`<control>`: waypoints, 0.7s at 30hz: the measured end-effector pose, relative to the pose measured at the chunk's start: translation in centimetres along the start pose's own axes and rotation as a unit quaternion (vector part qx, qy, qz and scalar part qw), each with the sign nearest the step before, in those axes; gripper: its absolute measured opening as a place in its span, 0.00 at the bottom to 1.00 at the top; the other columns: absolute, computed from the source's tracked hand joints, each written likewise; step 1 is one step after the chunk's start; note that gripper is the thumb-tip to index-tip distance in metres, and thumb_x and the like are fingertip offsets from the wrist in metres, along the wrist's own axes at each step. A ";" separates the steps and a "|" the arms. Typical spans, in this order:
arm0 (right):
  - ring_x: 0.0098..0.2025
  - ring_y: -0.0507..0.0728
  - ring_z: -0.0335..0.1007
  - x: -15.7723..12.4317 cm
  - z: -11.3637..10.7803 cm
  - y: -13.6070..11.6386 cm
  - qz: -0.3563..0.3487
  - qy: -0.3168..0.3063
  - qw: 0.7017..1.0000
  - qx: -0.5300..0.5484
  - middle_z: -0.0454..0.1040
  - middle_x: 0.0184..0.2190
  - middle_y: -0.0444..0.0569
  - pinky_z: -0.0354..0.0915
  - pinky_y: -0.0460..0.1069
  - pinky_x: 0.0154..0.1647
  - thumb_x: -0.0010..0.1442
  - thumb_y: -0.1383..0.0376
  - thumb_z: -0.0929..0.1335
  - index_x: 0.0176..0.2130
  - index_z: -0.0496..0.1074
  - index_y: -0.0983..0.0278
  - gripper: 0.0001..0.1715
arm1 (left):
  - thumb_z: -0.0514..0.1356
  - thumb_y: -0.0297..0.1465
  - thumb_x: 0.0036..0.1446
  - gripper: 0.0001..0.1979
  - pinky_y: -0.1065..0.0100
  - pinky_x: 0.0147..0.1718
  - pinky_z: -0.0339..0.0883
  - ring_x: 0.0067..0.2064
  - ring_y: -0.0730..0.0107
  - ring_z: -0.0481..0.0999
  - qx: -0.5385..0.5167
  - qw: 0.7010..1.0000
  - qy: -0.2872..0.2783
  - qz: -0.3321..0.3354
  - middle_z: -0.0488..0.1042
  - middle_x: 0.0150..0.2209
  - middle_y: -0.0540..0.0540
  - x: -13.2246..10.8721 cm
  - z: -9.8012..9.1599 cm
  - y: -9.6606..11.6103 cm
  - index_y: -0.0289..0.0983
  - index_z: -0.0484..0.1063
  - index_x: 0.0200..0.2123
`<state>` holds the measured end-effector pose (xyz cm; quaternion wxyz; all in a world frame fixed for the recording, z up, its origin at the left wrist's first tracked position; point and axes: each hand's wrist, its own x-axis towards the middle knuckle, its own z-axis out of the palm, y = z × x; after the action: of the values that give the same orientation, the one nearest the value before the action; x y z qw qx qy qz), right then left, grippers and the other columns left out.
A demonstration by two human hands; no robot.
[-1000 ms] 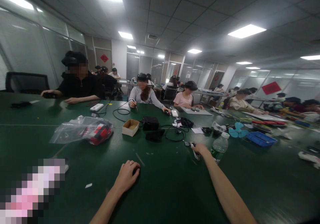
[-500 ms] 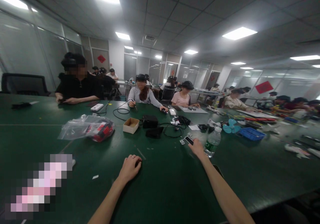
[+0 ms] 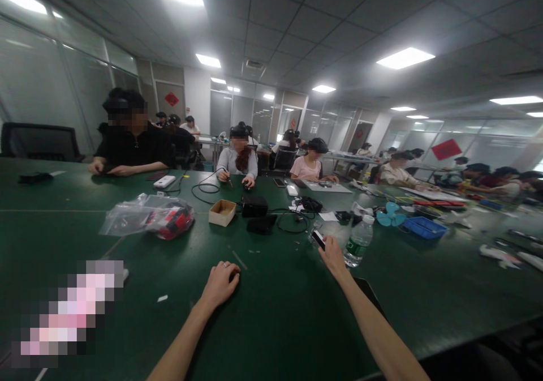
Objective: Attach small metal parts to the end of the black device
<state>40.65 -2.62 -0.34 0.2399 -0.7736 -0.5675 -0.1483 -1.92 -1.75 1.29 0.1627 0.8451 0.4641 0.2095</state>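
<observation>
My right hand [image 3: 331,255] is stretched out over the green table [image 3: 275,302] and grips a small dark phone-like device [image 3: 318,239], lifted a little off the surface. A clear water bottle [image 3: 357,243] with a white cap stands just right of that hand. My left hand [image 3: 220,283] rests on the table nearer to me, fingers curled loosely with a ring on one finger, and nothing shows in it. A black flat object [image 3: 368,294] lies beside my right forearm.
Further out lie a plastic bag with a red and black item [image 3: 153,218], a small cardboard box [image 3: 222,212], black boxes and cables [image 3: 259,214], a teal fan [image 3: 389,217] and a blue tray [image 3: 424,227]. Several people sit along the far side.
My right hand has picked the small device up off the table and drawn it slightly back and left. The left hand has stayed put. The view has shifted a little.
</observation>
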 end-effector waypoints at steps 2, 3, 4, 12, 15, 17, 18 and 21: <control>0.38 0.57 0.65 -0.1 0.2 0.0 0.008 0.011 1.000 0.012 0.63 0.42 0.52 0.60 0.49 0.39 0.59 0.66 0.64 0.44 0.61 0.64 0.12 | 0.51 0.33 0.60 0.12 0.61 0.43 0.60 0.45 0.61 0.70 0.000 1.000 0.002 0.003 0.74 0.41 0.45 0.0 -0.1 0.1 0.40 0.73 0.40; 0.39 0.57 0.65 0.0 0.3 0.1 0.014 0.018 1.000 0.020 0.63 0.42 0.53 0.60 0.49 0.39 0.59 0.65 0.63 0.44 0.60 0.64 0.12 | 0.51 0.34 0.60 0.12 0.61 0.43 0.60 0.45 0.61 0.70 -0.001 1.000 0.002 0.004 0.74 0.41 0.45 -0.1 -0.1 0.1 0.40 0.73 0.40; 0.40 0.57 0.65 0.0 0.5 0.2 0.022 0.024 0.999 0.027 0.63 0.43 0.53 0.61 0.49 0.39 0.59 0.64 0.63 0.45 0.60 0.64 0.13 | 0.51 0.34 0.61 0.12 0.61 0.43 0.60 0.45 0.61 0.70 -0.002 1.000 0.000 0.004 0.74 0.41 0.45 -0.1 -0.1 0.1 0.40 0.73 0.41; 0.42 0.58 0.65 0.6 1.0 1.3 0.070 0.026 0.997 0.018 0.63 0.42 0.52 0.60 0.49 0.41 0.58 0.63 0.65 0.44 0.59 0.64 0.14 | 0.52 0.33 0.60 0.11 0.62 0.42 0.59 0.45 0.61 0.70 0.013 1.000 0.004 0.000 0.74 0.41 0.45 0.0 0.1 0.1 0.40 0.73 0.40; 0.41 0.58 0.65 0.5 1.0 1.3 0.083 0.009 0.997 0.009 0.63 0.42 0.52 0.60 0.49 0.40 0.58 0.64 0.65 0.43 0.59 0.65 0.14 | 0.51 0.33 0.60 0.11 0.61 0.42 0.59 0.45 0.61 0.70 0.013 1.000 0.005 0.000 0.74 0.41 0.45 0.1 0.2 0.1 0.40 0.73 0.40; 0.41 0.57 0.65 0.4 1.1 1.3 0.087 -0.005 0.996 0.005 0.63 0.42 0.52 0.60 0.48 0.39 0.58 0.64 0.65 0.43 0.60 0.64 0.14 | 0.51 0.33 0.60 0.12 0.61 0.42 0.59 0.44 0.62 0.70 0.009 1.000 0.004 0.002 0.74 0.41 0.45 0.0 0.1 0.1 0.40 0.73 0.40; 0.40 0.57 0.65 0.2 1.1 1.3 0.085 -0.012 0.996 0.003 0.63 0.42 0.52 0.60 0.48 0.39 0.58 0.64 0.65 0.43 0.60 0.64 0.13 | 0.51 0.33 0.60 0.12 0.61 0.42 0.59 0.44 0.62 0.70 0.006 1.000 0.004 0.003 0.74 0.41 0.45 0.0 0.1 0.1 0.40 0.73 0.40; 0.39 0.57 0.65 0.0 1.3 1.3 0.073 -0.030 0.997 -0.003 0.63 0.41 0.51 0.60 0.48 0.38 0.58 0.65 0.65 0.44 0.60 0.64 0.13 | 0.51 0.34 0.61 0.12 0.60 0.43 0.60 0.45 0.61 0.70 -0.003 1.000 0.000 0.001 0.74 0.41 0.45 -0.1 -0.1 0.1 0.40 0.73 0.40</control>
<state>41.86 -2.26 -1.69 0.2307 -0.8178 -0.5159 -0.1087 -1.89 -1.87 1.43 0.1645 0.8452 0.4626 0.2111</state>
